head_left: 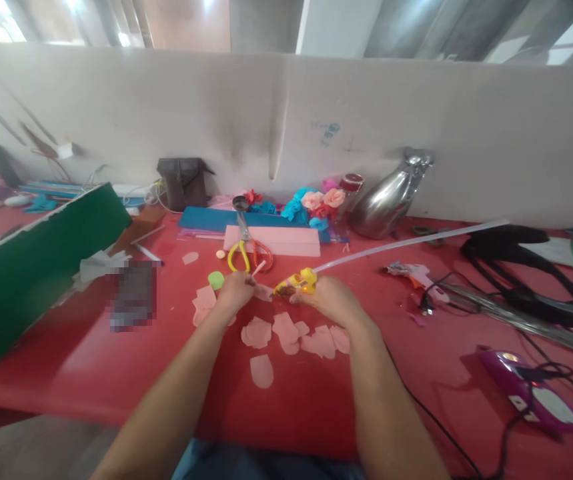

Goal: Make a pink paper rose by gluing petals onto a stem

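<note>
My right hand [333,300] is wrapped round a yellow glue gun [296,283] with a long clear glue stick [406,243] sticking out behind it to the right. The gun's tip points left at a pink paper petal [262,291] pinched in my left hand [236,290], together with a thin white stick [259,268]. Several loose pink petals [286,333] lie on the red table [91,360] just in front of my hands.
Yellow-and-orange scissors [246,250], a pink foam sheet [281,240], a blue sheet and paper flowers [319,203] lie behind. A green board [31,267] leans at left. A silver vase [391,197], a second glue gun [413,273], black cables and a purple device [531,390] lie right.
</note>
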`<state>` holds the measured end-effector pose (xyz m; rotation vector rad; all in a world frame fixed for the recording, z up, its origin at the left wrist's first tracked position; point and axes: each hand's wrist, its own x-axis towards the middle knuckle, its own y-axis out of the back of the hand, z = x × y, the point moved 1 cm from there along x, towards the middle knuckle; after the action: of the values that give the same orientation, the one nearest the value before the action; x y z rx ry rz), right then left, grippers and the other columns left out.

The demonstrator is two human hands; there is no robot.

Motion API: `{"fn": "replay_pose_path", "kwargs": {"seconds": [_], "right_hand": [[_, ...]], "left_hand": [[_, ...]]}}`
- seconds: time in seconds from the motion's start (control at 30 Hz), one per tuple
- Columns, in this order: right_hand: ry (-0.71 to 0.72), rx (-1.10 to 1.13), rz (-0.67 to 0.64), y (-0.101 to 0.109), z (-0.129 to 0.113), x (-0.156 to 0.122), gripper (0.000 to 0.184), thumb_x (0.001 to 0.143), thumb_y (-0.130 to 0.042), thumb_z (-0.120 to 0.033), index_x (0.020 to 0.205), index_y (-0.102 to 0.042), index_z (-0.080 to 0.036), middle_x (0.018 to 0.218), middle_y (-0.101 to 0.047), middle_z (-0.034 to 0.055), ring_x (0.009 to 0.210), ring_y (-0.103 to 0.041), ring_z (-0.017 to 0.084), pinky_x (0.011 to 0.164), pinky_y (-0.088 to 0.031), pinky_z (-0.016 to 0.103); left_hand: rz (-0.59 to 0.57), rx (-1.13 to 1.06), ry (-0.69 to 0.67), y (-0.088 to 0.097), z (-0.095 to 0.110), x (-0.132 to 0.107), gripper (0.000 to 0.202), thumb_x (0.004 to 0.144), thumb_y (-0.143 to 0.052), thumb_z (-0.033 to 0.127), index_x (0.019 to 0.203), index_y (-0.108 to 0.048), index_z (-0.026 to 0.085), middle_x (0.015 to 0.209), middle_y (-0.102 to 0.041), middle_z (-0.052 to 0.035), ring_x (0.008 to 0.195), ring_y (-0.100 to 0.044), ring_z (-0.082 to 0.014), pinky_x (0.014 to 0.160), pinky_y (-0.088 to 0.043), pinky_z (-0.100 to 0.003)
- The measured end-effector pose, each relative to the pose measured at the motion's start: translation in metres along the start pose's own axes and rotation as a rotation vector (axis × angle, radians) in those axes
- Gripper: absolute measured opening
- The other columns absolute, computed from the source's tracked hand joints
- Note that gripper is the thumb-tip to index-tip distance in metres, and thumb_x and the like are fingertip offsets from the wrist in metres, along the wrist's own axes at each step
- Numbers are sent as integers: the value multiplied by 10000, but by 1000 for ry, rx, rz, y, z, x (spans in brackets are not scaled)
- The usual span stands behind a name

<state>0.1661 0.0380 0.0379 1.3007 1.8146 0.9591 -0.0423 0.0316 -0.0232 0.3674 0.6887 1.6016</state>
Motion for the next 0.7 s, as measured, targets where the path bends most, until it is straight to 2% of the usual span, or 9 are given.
{"fn": "replay_pose_path", "kwargs": {"seconds": [0.23, 0.47, 0.7], "right_hand": [[11, -46, 21, -3, 1, 2, 323, 604, -688, -507, 803, -692, -253, 745, -684, 24, 681, -596, 193, 526, -321, 224], [32, -66, -4, -3, 1, 2, 285, 618, -684, -477, 806, -688, -262, 747, -680, 15, 685, -591, 186, 528, -322, 224], [32, -132, -4, -4, 6, 3, 374, 590, -662, -574, 805, -678, -267, 741, -672, 11, 657, -584, 182, 514, -308, 230]], "left_hand": [[-5, 6, -14, 1, 2, -2, 86, 633, -638, 232, 668, -681, 166, 631, -635, -23, 639, -559, -146, 575, -382, -230], [-11, 0, -11, 0, 1, -1, 77, 629, -636, 239, 643, -665, 170, 633, -639, -20, 622, -550, -139, 560, -371, -229], [-19, -27, -1, -1, 0, 0, 88, 634, -636, 247, 641, -655, 162, 661, -651, -29, 640, -560, -143, 564, -377, -229]]}}
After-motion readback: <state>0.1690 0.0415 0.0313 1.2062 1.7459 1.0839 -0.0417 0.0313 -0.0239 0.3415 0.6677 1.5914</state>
